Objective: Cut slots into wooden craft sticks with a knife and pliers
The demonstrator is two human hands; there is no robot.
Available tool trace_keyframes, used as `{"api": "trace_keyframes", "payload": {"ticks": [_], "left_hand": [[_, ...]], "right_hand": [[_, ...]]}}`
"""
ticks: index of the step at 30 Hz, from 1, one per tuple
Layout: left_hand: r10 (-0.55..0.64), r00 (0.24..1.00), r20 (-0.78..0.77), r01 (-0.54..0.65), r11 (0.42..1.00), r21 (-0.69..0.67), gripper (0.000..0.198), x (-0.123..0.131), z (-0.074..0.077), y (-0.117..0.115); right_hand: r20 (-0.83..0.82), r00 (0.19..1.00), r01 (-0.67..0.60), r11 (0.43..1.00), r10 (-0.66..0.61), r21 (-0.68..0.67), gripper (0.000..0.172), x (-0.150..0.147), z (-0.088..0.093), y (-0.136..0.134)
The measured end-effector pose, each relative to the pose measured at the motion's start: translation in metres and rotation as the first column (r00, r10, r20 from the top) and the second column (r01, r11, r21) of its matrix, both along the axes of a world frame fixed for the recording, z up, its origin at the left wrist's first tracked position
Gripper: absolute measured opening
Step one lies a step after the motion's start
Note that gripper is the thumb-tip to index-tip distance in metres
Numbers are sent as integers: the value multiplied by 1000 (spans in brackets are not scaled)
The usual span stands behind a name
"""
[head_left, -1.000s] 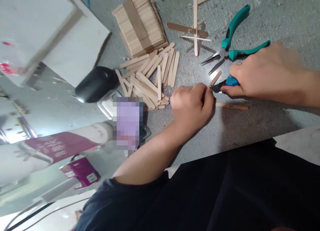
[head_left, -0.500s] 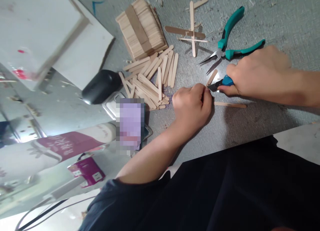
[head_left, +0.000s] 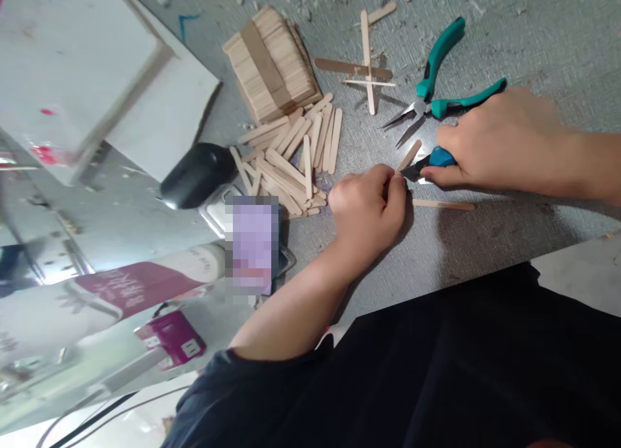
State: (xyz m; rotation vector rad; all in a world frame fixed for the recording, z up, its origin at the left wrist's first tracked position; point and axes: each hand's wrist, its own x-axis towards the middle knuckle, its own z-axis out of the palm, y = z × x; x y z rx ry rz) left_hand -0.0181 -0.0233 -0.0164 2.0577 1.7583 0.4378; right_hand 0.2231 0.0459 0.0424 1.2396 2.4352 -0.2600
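Note:
My left hand is closed and rests on the table, pinching a wooden craft stick that pokes out past its fingertips. My right hand is wrapped around a blue-handled tool with a dark head; its exact kind is partly hidden by the fingers. The tool's tip meets the stick right at my left fingertips. A second craft stick lies flat beside my left hand. Just beyond my right hand lie green-handled needle-nose pliers, their jaws spread.
Loose craft sticks are heaped left of my hands, near a banded bundle of sticks. Several crossed sticks lie farther back. A black mouse, a phone-like object, a purple box and white boards are at left.
The view has shifted slightly, so everything sits a little lower and further left. Both hands keep their grips, and the tool stays at the stick.

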Motion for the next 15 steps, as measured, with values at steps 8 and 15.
{"api": "trace_keyframes", "payload": {"ticks": [8,15], "left_hand": [[-30,999,40,28,999,32,31,-2,-1,-2],[-33,994,107,27,998,55,31,-2,0,-2]], "right_hand": [[-15,1000,1,1000,-1,-31,96,6,-6,5],[-58,998,24,997,-28,-69,93,11,-7,9]]}}
